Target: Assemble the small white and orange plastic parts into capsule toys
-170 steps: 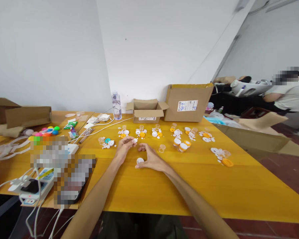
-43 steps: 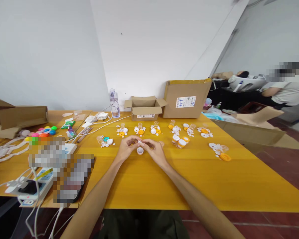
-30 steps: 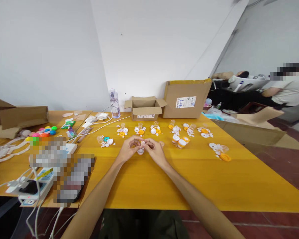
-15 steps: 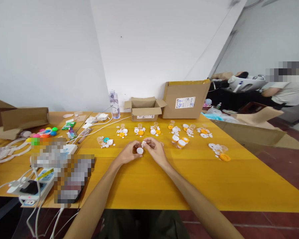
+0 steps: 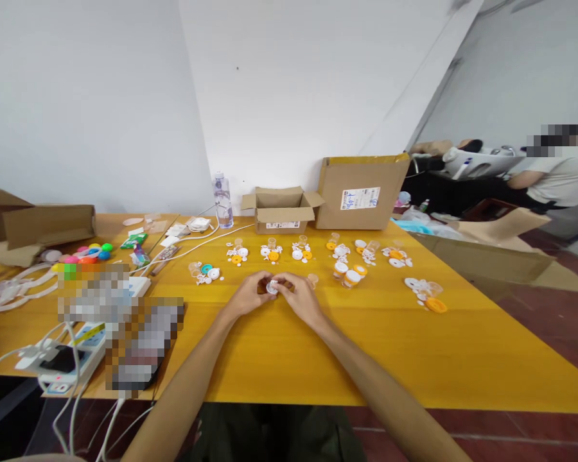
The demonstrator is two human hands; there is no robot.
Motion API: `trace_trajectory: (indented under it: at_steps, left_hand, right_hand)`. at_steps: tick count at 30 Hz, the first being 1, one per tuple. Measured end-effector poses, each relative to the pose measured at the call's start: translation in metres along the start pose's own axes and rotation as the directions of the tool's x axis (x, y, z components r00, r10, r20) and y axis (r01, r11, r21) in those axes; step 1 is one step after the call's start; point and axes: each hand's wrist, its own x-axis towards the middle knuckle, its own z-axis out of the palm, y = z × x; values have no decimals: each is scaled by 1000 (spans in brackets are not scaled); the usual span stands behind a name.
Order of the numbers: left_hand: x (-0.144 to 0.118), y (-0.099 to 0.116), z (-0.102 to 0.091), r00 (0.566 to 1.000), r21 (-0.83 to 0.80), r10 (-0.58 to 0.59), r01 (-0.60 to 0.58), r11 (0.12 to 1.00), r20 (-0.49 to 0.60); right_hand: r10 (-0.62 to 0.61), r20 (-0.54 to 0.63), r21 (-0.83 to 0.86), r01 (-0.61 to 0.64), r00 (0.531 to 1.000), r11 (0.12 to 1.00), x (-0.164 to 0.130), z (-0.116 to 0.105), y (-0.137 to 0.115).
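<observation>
Just above the table, my left hand (image 5: 249, 295) is closed around a small white round cap (image 5: 271, 288). My right hand (image 5: 297, 296) is closed too, its fingertips pinching a small white piece against the inside of the cap; its shape is mostly hidden by the fingers. A clear plastic cup (image 5: 313, 280) stands just right of my right hand. Left of my hands lies a cluster with a teal ring (image 5: 207, 269), a white disc (image 5: 214, 274) and small white bits. Orange-and-white capped cups (image 5: 351, 278) stand further right.
Behind my hands run several piles of clear cups, white discs and orange rings (image 5: 273, 255). An open carton (image 5: 284, 221), a larger box (image 5: 359, 192) and a water bottle (image 5: 223, 200) stand at the wall. Left are a power strip (image 5: 89, 359) and cables. Another person (image 5: 553, 179) sits far right.
My right hand has brought the small white piece down and left onto the white cap, and both hands are now together. The clear cup beside them shows more fully.
</observation>
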Motion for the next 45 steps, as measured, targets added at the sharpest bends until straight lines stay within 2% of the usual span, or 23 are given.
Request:
trace_trajectory:
  at_steps: [6,17,45]
  left_hand:
    - [1,-2,0,1000,7,-6,6,1000,1]
    - [0,-1,-1,1000,18,-7,7,1000,7]
    - [1,4,-2,999,-24,-44,44,999,25]
  right_hand:
    - [-40,-4,-58,40,999,998,-1,0,0]
    - [-74,2,-56,74,997,996,-2,0,0]
    - [-34,50,40,32,998,999,1,-3,-4]
